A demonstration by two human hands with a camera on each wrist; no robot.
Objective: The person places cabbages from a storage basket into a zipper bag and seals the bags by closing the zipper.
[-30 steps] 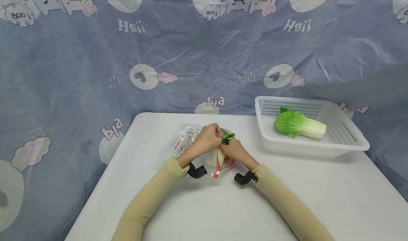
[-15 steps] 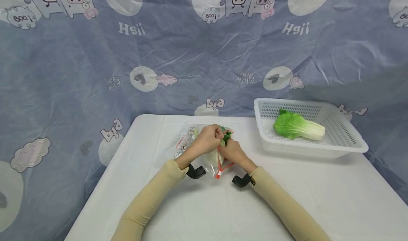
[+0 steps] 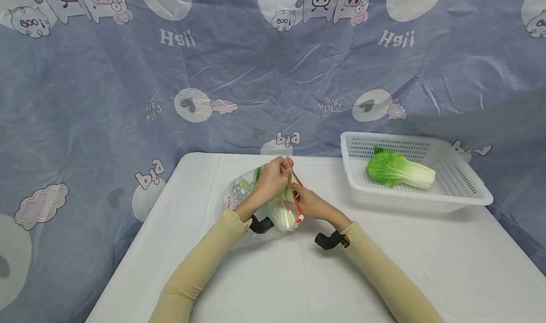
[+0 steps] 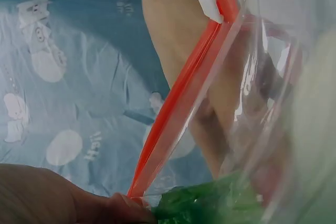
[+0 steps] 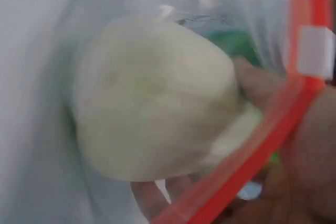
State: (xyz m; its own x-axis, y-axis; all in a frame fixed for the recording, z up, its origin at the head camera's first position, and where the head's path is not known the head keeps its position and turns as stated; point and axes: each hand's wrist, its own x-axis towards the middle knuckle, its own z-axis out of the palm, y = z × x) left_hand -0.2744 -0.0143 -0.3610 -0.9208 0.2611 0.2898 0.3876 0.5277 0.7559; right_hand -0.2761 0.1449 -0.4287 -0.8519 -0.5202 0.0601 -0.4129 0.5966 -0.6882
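Observation:
A clear printed zip bag (image 3: 233, 195) with a red zip strip (image 4: 176, 95) and white slider (image 4: 209, 4) stands tilted at the table's middle. My left hand (image 3: 273, 178) pinches the upper end of its red-edged mouth. Through that mouth reaches my right hand (image 3: 314, 204), inside the bag. In the right wrist view its thumb and fingers curl round a Chinese cabbage (image 5: 155, 98), pale rounded base toward the camera. Green leaves show blurred behind the plastic; some fingers are hidden under the cabbage.
A white slotted plastic basket (image 3: 422, 199) stands at the table's back right, with another Chinese cabbage (image 3: 398, 169) lying in it. The white table (image 3: 273, 280) meets a blue-grey patterned cloth (image 3: 256, 67) hanging behind it.
The bag's mouth has swung upright and faces right, its red edge raised by my left hand. My right hand has turned and shifted slightly lower. The cabbage base now shows inside the bag.

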